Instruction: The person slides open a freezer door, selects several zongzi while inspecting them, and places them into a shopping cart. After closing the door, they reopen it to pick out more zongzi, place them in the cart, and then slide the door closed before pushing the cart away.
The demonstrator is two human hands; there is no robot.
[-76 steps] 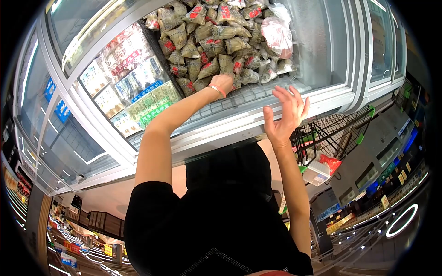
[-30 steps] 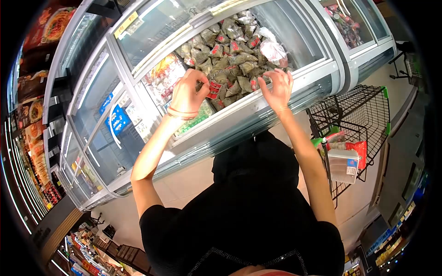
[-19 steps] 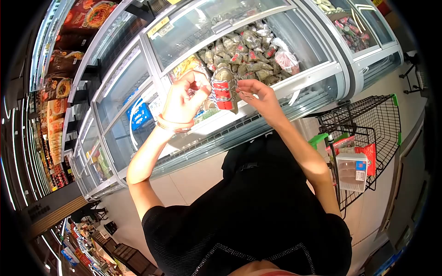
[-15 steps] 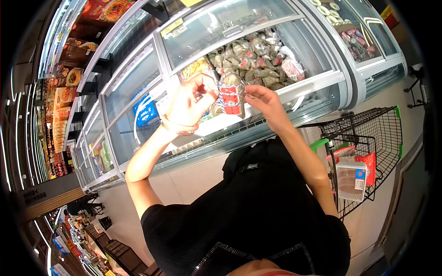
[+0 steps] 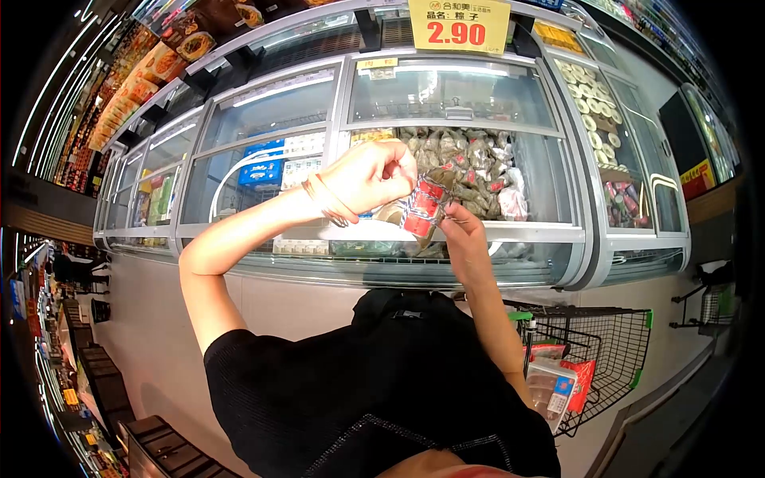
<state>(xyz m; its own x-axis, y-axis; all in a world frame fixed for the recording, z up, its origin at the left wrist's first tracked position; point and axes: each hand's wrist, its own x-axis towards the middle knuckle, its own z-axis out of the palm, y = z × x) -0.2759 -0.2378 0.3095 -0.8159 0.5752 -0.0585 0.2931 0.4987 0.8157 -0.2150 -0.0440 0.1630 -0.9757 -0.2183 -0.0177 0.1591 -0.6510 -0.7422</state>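
Note:
A leaf-wrapped zongzi with a red label and striped string is held up over the freezer's front rim, tilted. My left hand, with bands round its wrist, is closed in a pinch at the upper left side of the zongzi. My right hand pinches its right side, where thin string seems to show between the fingertips. Just beyond lies a pile of wrapped zongzi in the freezer, under a partly slid-back glass lid.
A yellow price sign stands above the chest freezer. Blue packs lie in the left section, round white items in the right one. A wire shopping cart with a plastic box stands at my right.
My view has turned and lifted, bringing the price sign into sight. The zongzi, still between both hands, has gone from near upright to tilted.

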